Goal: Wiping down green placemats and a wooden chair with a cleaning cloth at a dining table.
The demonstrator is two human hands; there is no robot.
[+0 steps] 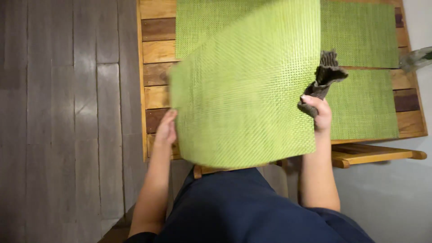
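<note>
The person stands at the near edge of a slatted wooden table [155,49] and holds a green woven placemat [245,90] lifted off it, tilted toward the camera. The left hand [166,128] grips the mat's left edge, fingers hidden behind the weave. The right hand [320,114] is closed on the mat's right edge and also on a crumpled dark grey cloth [326,76] that sticks up above the fingers. Two more green placemats [364,103] lie flat on the table behind. A wooden chair [373,155] stands just beside the table's right corner.
</note>
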